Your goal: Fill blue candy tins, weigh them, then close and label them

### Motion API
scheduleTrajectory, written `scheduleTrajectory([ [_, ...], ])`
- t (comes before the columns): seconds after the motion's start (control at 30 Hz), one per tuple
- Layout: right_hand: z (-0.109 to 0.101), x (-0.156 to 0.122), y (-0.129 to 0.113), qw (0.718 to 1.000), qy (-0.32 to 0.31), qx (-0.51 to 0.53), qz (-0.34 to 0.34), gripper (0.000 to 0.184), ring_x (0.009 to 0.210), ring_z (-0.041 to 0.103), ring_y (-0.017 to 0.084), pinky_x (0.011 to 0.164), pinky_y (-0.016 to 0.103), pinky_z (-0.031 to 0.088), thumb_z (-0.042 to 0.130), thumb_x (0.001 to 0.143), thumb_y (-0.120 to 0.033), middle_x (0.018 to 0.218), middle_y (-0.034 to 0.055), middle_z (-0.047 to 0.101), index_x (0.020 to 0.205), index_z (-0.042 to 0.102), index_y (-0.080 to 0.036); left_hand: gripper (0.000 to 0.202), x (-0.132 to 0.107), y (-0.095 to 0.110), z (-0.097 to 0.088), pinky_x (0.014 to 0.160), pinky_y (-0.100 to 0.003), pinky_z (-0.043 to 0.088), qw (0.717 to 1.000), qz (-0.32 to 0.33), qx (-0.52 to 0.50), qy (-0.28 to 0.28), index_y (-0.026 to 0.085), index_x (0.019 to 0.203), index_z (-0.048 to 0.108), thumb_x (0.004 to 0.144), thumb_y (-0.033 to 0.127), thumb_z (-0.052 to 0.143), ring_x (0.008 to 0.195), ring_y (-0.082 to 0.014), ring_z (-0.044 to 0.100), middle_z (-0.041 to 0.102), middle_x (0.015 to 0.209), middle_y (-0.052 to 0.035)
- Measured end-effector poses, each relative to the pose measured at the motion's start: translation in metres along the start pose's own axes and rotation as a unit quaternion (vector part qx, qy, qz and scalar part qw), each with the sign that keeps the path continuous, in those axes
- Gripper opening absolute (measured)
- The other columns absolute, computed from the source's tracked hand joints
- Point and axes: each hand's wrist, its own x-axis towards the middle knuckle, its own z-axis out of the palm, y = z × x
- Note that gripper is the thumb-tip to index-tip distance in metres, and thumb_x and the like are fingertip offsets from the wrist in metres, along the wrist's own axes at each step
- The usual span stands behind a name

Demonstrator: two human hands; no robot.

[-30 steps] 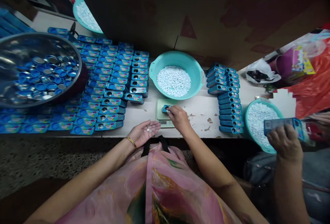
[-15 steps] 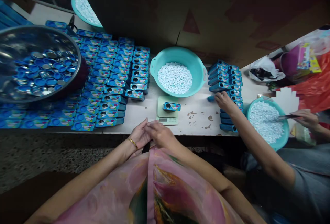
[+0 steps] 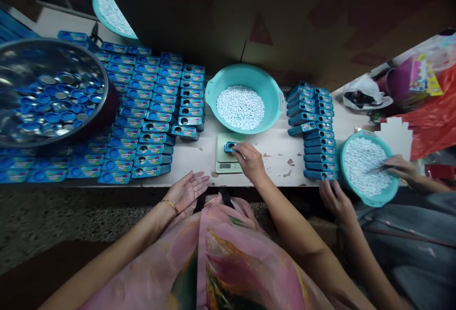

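Box [image 3: 229, 147] rests on scale [image 3: 227, 159].

Your view was dim; the tall cardboard box [image 3: 285, 20] stood in shadow, the metal bowl [image 3: 42, 58] glinted, and the outer edges looked stretched and soft.
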Motion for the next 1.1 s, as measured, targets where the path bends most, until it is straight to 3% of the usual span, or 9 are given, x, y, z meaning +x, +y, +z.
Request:
scheduleTrajectory([
  [0.27,-0.03,0.059,0.055,0.993,0.03,-0.101,0.056,0.027,0.102,0.049,0.018,0.088,0.032,0.039,0.037,0.086,-0.025,0.108,0.0075,0.055,0.107,0.054,-0.019,0.027,-0.003,0.004,-0.007,0.082,-0.035,0.047,1.0,0.012,-0.002,0.014,0.011,0.102,0.056,0.081,0.026,0.048,0.096,-0.0224,0.058,0.061,0.103,-0.0171],
  [0.4,-0.013,0.132,0.092,0.96,-0.107,-0.204,0.156,0.056,0.106,0.046,0.026,0.087,0.038,0.038,0.057,0.075,-0.038,0.119,0.0131,0.046,0.124,0.04,-0.018,0.025,-0.01,0.009,-0.012,0.083,-0.033,0.046,0.998,0.05,-0.016,0.029,0.012,0.101,0.056,0.08,0.024,0.05,0.095,-0.021,0.059,0.06,0.105,-0.0158],
  [0.47,0.012,0.16,0.099,0.943,-0.193,-0.223,0.153,0.073,0.111,0.04,0.028,0.089,0.039,0.036,0.065,0.067,-0.039,0.129,0.0142,0.036,0.13,0.032,-0.02,0.024,-0.014,0.009,-0.014,0.084,-0.034,0.046,0.997,0.067,-0.019,0.035,0.013,0.1,0.056,0.079,0.024,0.051,0.094,-0.0206,0.059,0.06,0.106,-0.0152],
  [0.53,0.037,0.176,0.1,0.937,-0.246,-0.215,0.125,0.074,0.115,0.036,0.028,0.091,0.038,0.034,0.069,0.065,-0.03,0.133,0.0132,0.031,0.129,0.033,-0.022,0.026,-0.015,0.009,-0.013,0.083,-0.035,0.045,0.996,0.08,-0.002,0.042,0.014,0.101,0.056,0.078,0.025,0.053,0.093,-0.021,0.059,0.06,0.106,-0.0149],
  [0.67,0.057,0.176,0.102,0.945,-0.25,-0.178,0.114,0.035,0.106,0.044,0.023,0.088,0.032,0.037,0.059,0.069,-0.01,0.115,0.0134,0.048,0.104,0.058,-0.016,0.033,0.003,0.02,0.002,0.078,-0.032,0.045,0.977,0.146,0.14,0.069,0.016,0.103,0.058,0.071,0.027,0.061,0.09,-0.0214,0.059,0.059,0.107,-0.0133],
  [0.77,0.042,0.169,0.112,0.954,-0.229,-0.14,0.134,0.019,0.09,0.054,0.019,0.081,0.028,0.04,0.055,0.069,-0.008,0.095,0.0096,0.059,0.085,0.064,-0.015,0.028,0.04,0.041,0.027,0.08,-0.029,0.043,0.931,0.233,0.268,0.088,0.017,0.092,0.064,0.065,0.021,0.065,0.095,-0.0214,0.055,0.06,0.106,-0.0099],
  [0.83,0.025,0.164,0.12,0.961,-0.202,-0.113,0.152,0.022,0.076,0.057,0.014,0.072,0.025,0.044,0.053,0.073,-0.013,0.086,0.0062,0.061,0.092,0.063,-0.015,0.022,0.068,0.056,0.048,0.086,-0.026,0.04,0.91,0.294,0.275,0.095,0.018,0.082,0.066,0.061,0.014,0.065,0.103,-0.0205,0.05,0.061,0.103,-0.0071],
  [1.0,-0.002,0.149,0.108,0.96,-0.045,0.142,0.236,0.037,0.059,0.054,0.01,0.055,0.022,0.044,0.043,0.079,-0.028,0.073,0.0033,0.058,0.109,0.051,-0.01,0.019,0.098,0.073,0.095,0.074,-0.03,0.045,0.925,0.296,0.21,0.108,0.013,0.081,0.062,0.072,0.029,0.055,0.079,-0.0173,0.058,0.062,0.085,-0.0085],
  [1.1,0.005,0.14,0.067,0.947,-0.044,0.254,0.193,0.031,0.062,0.054,0.011,0.055,0.022,0.044,0.046,0.076,-0.027,0.072,0.0027,0.056,0.103,0.054,-0.012,0.032,0.086,0.073,0.109,0.073,-0.03,0.047,0.974,0.219,0.05,0.007,0.011,0.088,0.06,0.077,0.04,0.049,0.078,-0.0164,0.06,0.062,0.088,-0.0105],
])
